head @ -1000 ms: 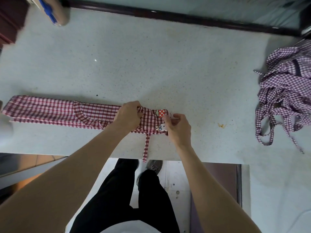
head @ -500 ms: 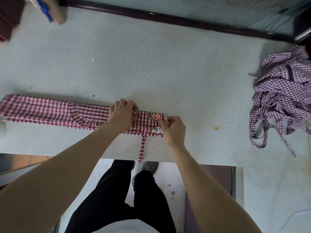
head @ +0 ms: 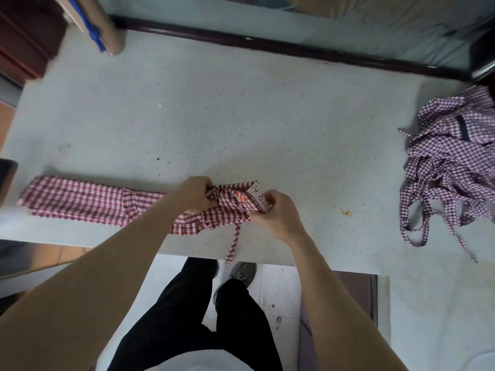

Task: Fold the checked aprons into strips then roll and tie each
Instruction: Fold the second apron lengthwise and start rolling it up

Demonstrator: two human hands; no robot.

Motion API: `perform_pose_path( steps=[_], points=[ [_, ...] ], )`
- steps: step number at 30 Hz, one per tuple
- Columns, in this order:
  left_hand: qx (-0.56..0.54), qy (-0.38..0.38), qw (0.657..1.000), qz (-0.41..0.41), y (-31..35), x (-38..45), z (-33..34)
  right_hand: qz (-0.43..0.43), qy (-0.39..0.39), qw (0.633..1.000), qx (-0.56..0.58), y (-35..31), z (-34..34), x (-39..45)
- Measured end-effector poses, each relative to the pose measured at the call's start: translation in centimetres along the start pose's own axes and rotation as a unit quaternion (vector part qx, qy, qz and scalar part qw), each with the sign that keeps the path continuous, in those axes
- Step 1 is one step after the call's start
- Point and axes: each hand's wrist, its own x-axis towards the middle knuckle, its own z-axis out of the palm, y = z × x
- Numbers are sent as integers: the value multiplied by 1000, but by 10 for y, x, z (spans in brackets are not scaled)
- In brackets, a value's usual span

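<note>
On the pale desk (head: 241, 116), the left hand (head: 195, 194) and right hand (head: 276, 212) are both gripping the red checked apron (head: 88, 202), its strip end bunching between them.

My left hand (head: 197, 194) covers part of the red checked strip (head: 88, 202), and I cannot see its fingertips tucked in the cloth. The printed patch (head: 257, 196) is folded and half hidden by my right hand (head: 276, 214); its lettering is unreadable. The purple apron heap (head: 455, 156) runs off the right edge. The cardboard tube (head: 91, 22) top left is blurred and cropped.
</note>
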Motion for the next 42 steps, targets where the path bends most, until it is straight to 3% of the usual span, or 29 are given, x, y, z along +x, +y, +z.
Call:
perform_pose_path(
  steps=[5, 9, 13, 15, 20, 23, 28, 32, 35, 39, 42],
  points=[
    [-89, -9, 992, 92, 18, -26, -15, -32, 50, 992, 108, -25, -42, -4],
    [-156, 25, 976, 149, 40, -47, -43, -70, 82, 971, 216, -61, -72, -15],
    [-253, 60, 946, 192, 59, -68, -73, -112, 31, 944, 309, -99, -92, -30],
    [-297, 56, 929, 213, 69, -80, -86, -139, -5, 949, 284, -120, -104, -42],
    [-377, 43, 880, 285, 94, -111, -123, -169, 25, 973, 155, -168, -139, -62],
    [-412, 22, 855, 315, 100, -127, -138, -210, 73, 971, 82, -193, -157, -71],
    [-469, -23, 806, 362, 107, -136, -150, -270, 163, 946, 79, -215, -157, -84],
    [-514, -3, 769, 380, 114, -141, -158, -248, 78, 963, 70, -232, -157, -102],
    [-511, 6, 766, 389, 122, -148, -165, -262, 117, 958, 8, -242, -163, -113],
    [-543, -43, 752, 370, 123, -148, -170, -310, 187, 932, 33, -251, -161, -119],
    [-488, -63, 794, 356, 117, -150, -175, -326, 211, 920, 48, -255, -154, -120]
  ],
)
